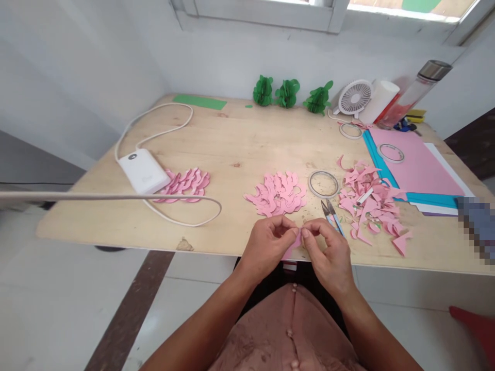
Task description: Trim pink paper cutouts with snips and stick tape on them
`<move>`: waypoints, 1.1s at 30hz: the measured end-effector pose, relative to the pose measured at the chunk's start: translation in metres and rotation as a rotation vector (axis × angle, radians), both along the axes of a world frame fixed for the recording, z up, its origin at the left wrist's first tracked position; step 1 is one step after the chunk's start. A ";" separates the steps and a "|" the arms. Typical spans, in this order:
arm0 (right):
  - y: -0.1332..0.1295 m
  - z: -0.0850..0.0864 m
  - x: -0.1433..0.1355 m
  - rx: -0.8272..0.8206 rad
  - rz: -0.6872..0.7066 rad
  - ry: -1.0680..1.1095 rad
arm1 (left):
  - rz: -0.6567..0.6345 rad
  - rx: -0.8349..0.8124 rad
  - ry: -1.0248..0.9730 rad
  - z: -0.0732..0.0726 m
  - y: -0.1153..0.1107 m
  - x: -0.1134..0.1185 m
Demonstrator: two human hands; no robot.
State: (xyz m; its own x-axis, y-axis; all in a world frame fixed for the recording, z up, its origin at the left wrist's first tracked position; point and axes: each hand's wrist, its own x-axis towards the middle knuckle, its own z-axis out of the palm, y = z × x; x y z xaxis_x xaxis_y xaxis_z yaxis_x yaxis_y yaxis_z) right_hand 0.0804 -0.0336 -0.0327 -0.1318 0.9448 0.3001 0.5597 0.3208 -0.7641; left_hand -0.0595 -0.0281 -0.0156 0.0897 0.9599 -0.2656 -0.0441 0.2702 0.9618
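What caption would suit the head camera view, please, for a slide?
Left hand and right hand pinch pink paper at a wooden table, near pink cutouts, scissors and scraps.

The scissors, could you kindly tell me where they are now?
In the head view, the scissors lie right of centre, just beyond the right hand, left of the pink scraps and nearer than the tape roll.
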 end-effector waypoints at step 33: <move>-0.021 0.097 0.019 0.162 -0.059 0.178 | -0.012 0.077 0.122 -0.003 0.001 -0.005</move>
State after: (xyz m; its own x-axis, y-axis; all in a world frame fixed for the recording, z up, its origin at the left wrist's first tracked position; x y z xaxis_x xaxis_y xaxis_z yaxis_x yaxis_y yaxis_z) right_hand 0.0993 -0.0550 0.0645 -0.0093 0.8869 0.4619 0.4419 0.4180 -0.7937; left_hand -0.0644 -0.0275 -0.0185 0.0727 0.9769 -0.2007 0.0772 0.1952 0.9777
